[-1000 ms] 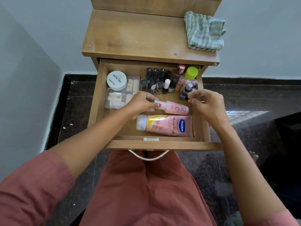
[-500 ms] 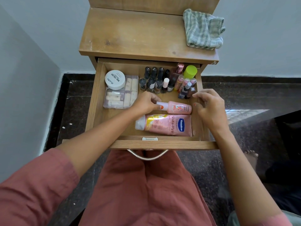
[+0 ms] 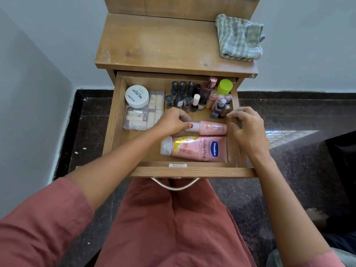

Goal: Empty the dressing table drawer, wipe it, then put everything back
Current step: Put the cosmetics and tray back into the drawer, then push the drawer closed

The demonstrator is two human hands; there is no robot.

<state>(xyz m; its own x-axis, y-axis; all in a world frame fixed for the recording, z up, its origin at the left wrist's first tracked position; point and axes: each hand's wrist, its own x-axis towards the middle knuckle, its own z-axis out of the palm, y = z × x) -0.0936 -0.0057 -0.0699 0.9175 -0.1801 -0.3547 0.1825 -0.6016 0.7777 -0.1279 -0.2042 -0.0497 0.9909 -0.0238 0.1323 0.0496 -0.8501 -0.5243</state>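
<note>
A: What differs from half a second ago?

B: Little. The left hand [image 3: 173, 122] has stayed on the white cap end of the small pink bottle [image 3: 209, 128], which lies on its side in the open drawer [image 3: 113, 120] as before. The right hand [image 3: 248, 128] has drawn slightly away from the bottle's other end.

A: And how do the hands stand?

B: The left hand is grasping the pink bottle's cap, thumb on the near side. The right hand is released, fingers curled and spread, holding nothing, near the drawer's right wall.

A: Where is everything else?

B: All inside the drawer. The Vaseline tube [image 3: 194, 149] lies flat just in front of the pink bottle. A white nail polish remover tub [image 3: 137, 96] sits on a clear box [image 3: 143, 117] at the back left. A cluster of nail polish bottles [image 3: 183, 97] stands along the back, with a green-capped bottle [image 3: 224, 86] in the right corner. A striped cloth [image 3: 239, 38] is bunched on the counter [image 3: 154, 43] above.

A: Anything hard to make out?

B: The left hand hides the clear box's right corner. The labels on the small bottles are too small to read, and the drawer's rear is shaded by the counter edge.
</note>
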